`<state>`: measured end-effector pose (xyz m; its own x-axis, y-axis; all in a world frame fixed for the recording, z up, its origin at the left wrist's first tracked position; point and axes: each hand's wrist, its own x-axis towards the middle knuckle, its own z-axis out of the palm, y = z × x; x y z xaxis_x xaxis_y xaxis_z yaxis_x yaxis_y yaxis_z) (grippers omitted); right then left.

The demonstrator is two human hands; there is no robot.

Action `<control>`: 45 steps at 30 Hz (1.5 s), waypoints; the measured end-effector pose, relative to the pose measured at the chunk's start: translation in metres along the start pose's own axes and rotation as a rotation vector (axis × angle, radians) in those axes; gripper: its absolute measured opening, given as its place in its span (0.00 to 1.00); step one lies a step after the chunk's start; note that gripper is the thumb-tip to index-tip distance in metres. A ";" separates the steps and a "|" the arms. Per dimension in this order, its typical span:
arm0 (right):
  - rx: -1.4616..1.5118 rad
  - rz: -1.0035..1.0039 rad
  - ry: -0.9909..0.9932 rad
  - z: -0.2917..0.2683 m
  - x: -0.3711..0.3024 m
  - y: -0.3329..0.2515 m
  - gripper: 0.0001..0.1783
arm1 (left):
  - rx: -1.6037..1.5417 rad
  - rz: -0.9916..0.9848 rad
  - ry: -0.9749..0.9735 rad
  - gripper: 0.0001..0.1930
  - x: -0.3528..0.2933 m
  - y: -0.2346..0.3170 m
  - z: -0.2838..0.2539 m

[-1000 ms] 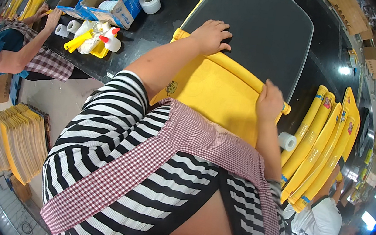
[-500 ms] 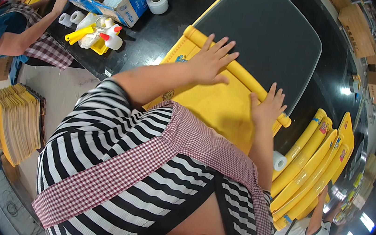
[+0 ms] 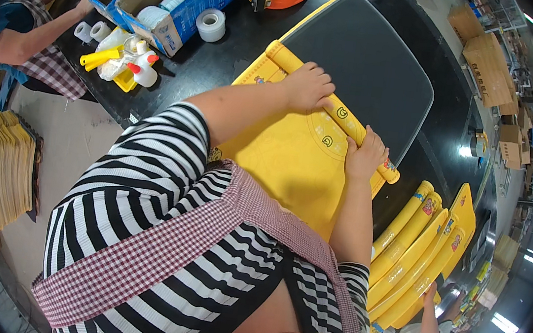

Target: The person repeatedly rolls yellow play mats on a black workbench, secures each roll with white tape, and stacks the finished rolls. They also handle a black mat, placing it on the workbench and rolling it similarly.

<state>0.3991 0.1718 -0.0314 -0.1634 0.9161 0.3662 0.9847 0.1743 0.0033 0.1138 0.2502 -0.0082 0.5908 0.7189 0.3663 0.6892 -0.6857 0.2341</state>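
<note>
Presently both hands are closed over one yellow roll [image 3: 345, 118], which lies slantwise across a yellow mat [image 3: 282, 143]. The left hand [image 3: 309, 87] grasps the roll left of its middle, with the fingers bent over the far side. The right hand [image 3: 366, 153] grasps it closer to its right end, with the thumb on the near side, and a short piece of the roll sticks out past this hand. Between the two hands, small printed figures are visible on the roll. The flat part of the mat spreads from the hands back toward the checked apron [image 3: 275, 207], and the left forearm passes over it. Just ahead of the hands lies a dark sheet [image 3: 375, 70] with rounded corners and a yellow strip along its left edge; I cannot tell whether it is one piece with the mat. All this rests on the black tabletop [image 3: 445, 145].

To the left of the left hand, and farther ahead, stands an open blue box [image 3: 199, 12] with white rolls inside, and a white tape roll [image 3: 211, 25] is just beside it. Ahead of the left hand, near the far edge, is an orange tape dispenser [image 3: 293, 0]. Well to the left of the hands, white bottles [image 3: 144, 74] with red tips are grouped with a yellow-handled tool [image 3: 101, 57]. To the right of the right hand and nearer to the body, several shiny yellow rolls [image 3: 408, 250] lie side by side.
</note>
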 end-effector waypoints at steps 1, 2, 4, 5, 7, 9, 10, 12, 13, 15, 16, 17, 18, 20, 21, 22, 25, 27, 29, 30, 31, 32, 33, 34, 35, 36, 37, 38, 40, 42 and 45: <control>0.027 -0.018 0.001 -0.002 0.002 0.002 0.33 | 0.017 0.031 0.077 0.23 -0.011 0.001 0.003; 0.053 -0.034 0.002 -0.004 0.004 0.005 0.33 | 0.031 0.064 0.152 0.24 -0.014 0.000 0.005; 0.074 -0.028 -0.054 -0.010 0.013 0.006 0.32 | 0.019 -0.006 -0.100 0.28 -0.001 -0.001 -0.005; 0.083 -0.025 -0.084 -0.012 0.017 0.005 0.31 | 0.012 -0.042 -0.209 0.28 0.009 -0.002 -0.016; 0.070 -0.014 -0.116 -0.015 0.021 0.003 0.30 | -0.011 -0.075 -0.338 0.26 0.017 -0.002 -0.031; 0.050 -0.013 -0.114 -0.023 0.011 -0.003 0.30 | -0.034 -0.069 -0.368 0.25 0.009 0.004 -0.034; 0.067 -0.012 -0.122 -0.028 -0.002 -0.008 0.30 | -0.051 -0.074 -0.389 0.25 0.001 0.006 -0.033; 0.107 -0.008 -0.148 -0.044 -0.043 -0.020 0.30 | -0.043 0.001 -0.426 0.25 -0.028 0.024 -0.039; 0.149 -0.012 -0.173 -0.057 -0.068 -0.031 0.31 | -0.069 0.034 -0.407 0.25 -0.055 0.037 -0.045; 0.237 -0.032 -0.226 -0.078 -0.126 -0.053 0.33 | -0.075 0.053 -0.420 0.25 -0.115 0.064 -0.055; 0.276 -0.032 -0.252 -0.088 -0.155 -0.063 0.34 | -0.095 0.048 -0.452 0.25 -0.141 0.080 -0.063; 0.248 0.020 -0.317 -0.103 -0.173 -0.077 0.37 | -0.095 0.051 -0.449 0.26 -0.162 0.091 -0.065; 0.214 0.081 -0.373 -0.114 -0.185 -0.086 0.39 | -0.093 0.068 -0.444 0.27 -0.173 0.098 -0.065; 0.158 0.062 -0.381 -0.112 -0.192 -0.090 0.42 | -0.141 0.051 -0.421 0.31 -0.182 0.098 -0.065; 0.125 0.041 -0.361 -0.113 -0.185 -0.092 0.43 | -0.163 0.044 -0.398 0.34 -0.182 0.099 -0.065; 0.089 0.019 -0.328 -0.112 -0.172 -0.090 0.44 | -0.141 0.097 -0.275 0.35 -0.174 0.093 -0.060; 0.101 0.038 -0.327 -0.089 -0.123 -0.064 0.40 | -0.044 0.157 -0.165 0.39 -0.127 0.068 -0.052; 0.123 0.036 -0.272 -0.066 -0.088 -0.045 0.39 | -0.006 0.102 -0.254 0.38 -0.082 0.049 -0.057; 0.149 0.040 -0.249 -0.054 -0.054 -0.027 0.37 | -0.021 0.065 -0.209 0.34 -0.052 0.034 -0.050; 0.387 0.010 -0.205 -0.057 -0.049 -0.036 0.36 | -0.020 0.035 -0.236 0.32 -0.045 0.030 -0.048; 0.430 -0.076 -0.241 -0.060 -0.059 -0.058 0.36 | -0.017 0.005 -0.264 0.31 -0.040 0.026 -0.046; 0.470 -0.158 -0.292 -0.061 -0.073 -0.080 0.37 | -0.028 -0.028 -0.299 0.29 -0.039 0.026 -0.042; 0.330 -0.163 -0.283 -0.065 -0.078 -0.097 0.38 | -0.018 0.011 -0.143 0.21 -0.042 0.029 -0.037; 0.199 -0.178 -0.266 -0.069 -0.078 -0.114 0.38 | 0.011 -0.005 -0.139 0.19 -0.045 0.030 -0.036; 0.068 -0.194 -0.247 -0.071 -0.075 -0.120 0.38 | 0.039 -0.022 -0.136 0.17 -0.047 0.032 -0.037; 0.080 -0.175 -0.292 -0.065 -0.061 -0.114 0.39 | 0.069 -0.027 -0.134 0.15 -0.045 0.036 -0.039; 0.094 -0.143 -0.340 -0.055 -0.039 -0.103 0.39 | -0.117 -0.110 -0.095 0.13 -0.049 0.047 -0.050; 0.108 -0.112 -0.383 -0.046 -0.017 -0.093 0.39 | -0.118 -0.133 -0.128 0.15 -0.058 0.058 -0.050; 0.103 -0.044 -0.389 -0.030 0.021 -0.073 0.38 | -0.114 -0.159 -0.182 0.18 -0.068 0.066 -0.046; 0.078 0.008 -0.332 -0.015 0.048 -0.052 0.35 | 0.005 -0.034 0.153 0.24 -0.078 0.054 -0.013; 0.231 0.008 -0.199 -0.008 0.066 -0.039 0.27 | 0.004 0.005 0.053 0.32 -0.059 0.030 -0.012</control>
<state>0.3499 0.2226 -0.0003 -0.1870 0.9665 0.1755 0.9499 0.2235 -0.2185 0.0945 0.1857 -0.0116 0.5715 0.7081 0.4148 0.6878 -0.6890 0.2286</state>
